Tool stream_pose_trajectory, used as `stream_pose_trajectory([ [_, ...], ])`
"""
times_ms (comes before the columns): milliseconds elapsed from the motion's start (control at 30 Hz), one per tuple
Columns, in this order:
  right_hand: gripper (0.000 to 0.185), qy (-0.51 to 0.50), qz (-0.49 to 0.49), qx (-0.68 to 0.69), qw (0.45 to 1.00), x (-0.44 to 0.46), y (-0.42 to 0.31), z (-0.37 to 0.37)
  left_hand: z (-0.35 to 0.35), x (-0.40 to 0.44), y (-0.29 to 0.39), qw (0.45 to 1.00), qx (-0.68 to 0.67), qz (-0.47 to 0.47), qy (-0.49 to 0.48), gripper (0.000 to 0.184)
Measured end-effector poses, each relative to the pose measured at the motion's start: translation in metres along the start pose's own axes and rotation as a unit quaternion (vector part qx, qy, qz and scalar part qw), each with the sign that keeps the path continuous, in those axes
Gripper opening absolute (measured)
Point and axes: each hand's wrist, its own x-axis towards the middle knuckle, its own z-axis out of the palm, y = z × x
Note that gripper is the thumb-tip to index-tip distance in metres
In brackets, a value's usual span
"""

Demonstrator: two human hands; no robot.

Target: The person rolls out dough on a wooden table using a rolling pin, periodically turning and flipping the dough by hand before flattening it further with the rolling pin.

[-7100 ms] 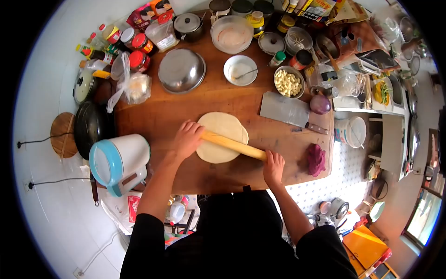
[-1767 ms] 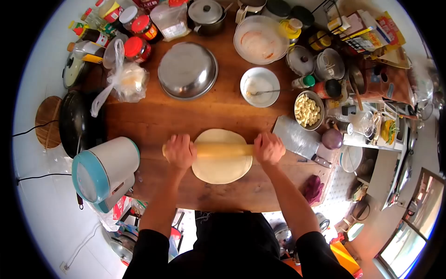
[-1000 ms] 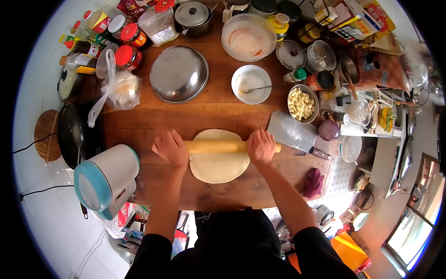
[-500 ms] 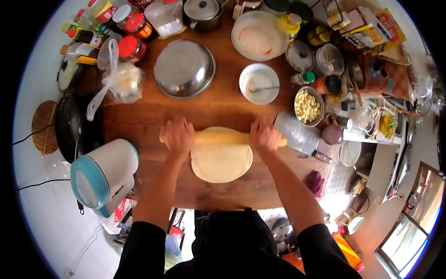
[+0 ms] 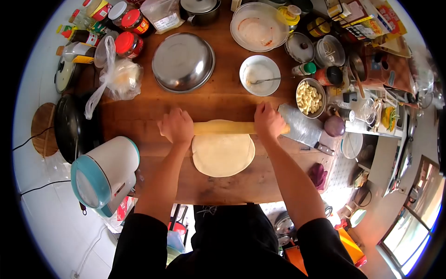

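A round, flat sheet of pale dough [image 5: 223,156] lies on the wooden table [image 5: 218,191]. Across its far edge runs a wooden rolling pin [image 5: 223,127], level from left to right. My left hand [image 5: 177,126] is closed round the pin's left end, left of the dough. Round the right part of the pin my right hand [image 5: 269,122] is closed, and the pin's tip sticks out past it. Just right of that hand lies a cleaver [image 5: 301,126], its handle toward the lower right.
Beyond the dough stand a metal bowl turned upside down [image 5: 182,62] and a white bowl with a spoon [image 5: 260,75]. Peeled garlic fills a bowl [image 5: 310,98] at the right, near a purple onion [image 5: 334,126]. A white and blue appliance [image 5: 106,174] stands at the left.
Both hands and the rolling pin have moved away from my body, from across the dough to its far edge. Earlier the pin lay slanted; now it is level. Both hands still hold it.
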Motion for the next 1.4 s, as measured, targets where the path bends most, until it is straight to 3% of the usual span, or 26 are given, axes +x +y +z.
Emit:
stream_pose_trajectory([
  [133,0.037,0.051,-0.1,0.091,0.99,-0.026,0.015,-0.005,-0.007,-0.021,-0.01,0.994,-0.037,0.076,0.072,0.023],
  [233,0.041,-0.027,0.007,-0.03,0.999,0.013,-0.003,0.0,0.011,0.004,-0.001,0.999,-0.023,0.039,0.021,0.021],
  [300,0.04,-0.005,0.008,-0.013,1.0,0.016,-0.003,0.003,0.014,0.024,0.007,0.995,0.076,-0.041,-0.054,0.015],
  [333,0.04,-0.001,0.001,-0.011,1.0,0.008,0.0,0.007,0.009,0.018,0.001,0.994,0.084,-0.049,-0.042,0.015],
  [400,0.032,0.007,-0.051,-0.03,0.998,-0.031,0.013,-0.003,-0.002,-0.025,-0.012,0.998,-0.014,0.05,0.046,0.011],
  [467,0.025,0.111,-0.115,-0.002,0.987,-0.069,0.034,0.002,-0.023,-0.061,-0.022,0.985,-0.041,0.096,0.135,0.011],
  [500,0.025,0.109,-0.124,0.01,0.986,-0.077,0.036,-0.005,-0.029,-0.074,-0.029,0.985,-0.03,0.09,0.143,0.011],
  [667,0.022,0.115,-0.273,0.084,0.951,-0.044,0.031,-0.011,-0.021,-0.058,-0.039,0.993,-0.03,0.113,0.014,0.013],
  [767,0.025,0.075,-0.242,0.045,0.966,-0.022,0.014,0.0,-0.01,-0.027,-0.035,0.99,-0.068,0.122,0.019,0.01],
  [833,0.025,0.038,-0.243,0.015,0.969,-0.034,0.021,-0.005,-0.016,-0.054,-0.04,0.991,-0.08,0.112,-0.007,0.01],
  [900,0.025,0.07,-0.277,0.058,0.956,-0.052,0.033,-0.006,-0.026,-0.057,-0.035,0.983,-0.029,0.142,0.113,0.009],
  [933,0.025,0.109,-0.304,0.102,0.941,-0.049,0.03,-0.004,-0.025,-0.045,-0.035,0.982,-0.028,0.141,0.126,0.009],
  [1033,0.027,0.067,-0.298,0.083,0.948,-0.035,0.028,-0.001,-0.022,-0.037,-0.038,0.983,-0.065,0.169,0.016,0.01],
  [1133,0.027,0.009,-0.26,0.04,0.965,-0.034,0.026,0.001,-0.017,-0.036,-0.039,0.986,-0.052,0.158,0.0,0.011],
  [1200,0.023,0.074,-0.275,0.086,0.955,-0.045,0.027,0.002,-0.019,-0.048,-0.039,0.987,-0.058,0.149,0.028,0.012],
  [1267,0.02,0.07,-0.285,0.076,0.953,-0.053,0.03,0.002,-0.022,-0.059,-0.039,0.984,-0.017,0.145,0.098,0.013],
  [1300,0.022,0.049,-0.279,0.098,0.954,-0.047,0.027,0.0,-0.031,-0.055,-0.037,0.989,0.031,0.144,0.035,0.013],
  [1333,0.026,0.031,-0.293,0.09,0.951,-0.039,0.029,0.004,-0.031,-0.047,-0.038,0.987,0.003,0.163,-0.001,0.014],
  [1400,0.037,-0.038,-0.227,0.027,0.973,-0.029,0.016,0.002,-0.015,-0.019,-0.037,0.981,-0.035,0.185,-0.039,0.014],
])
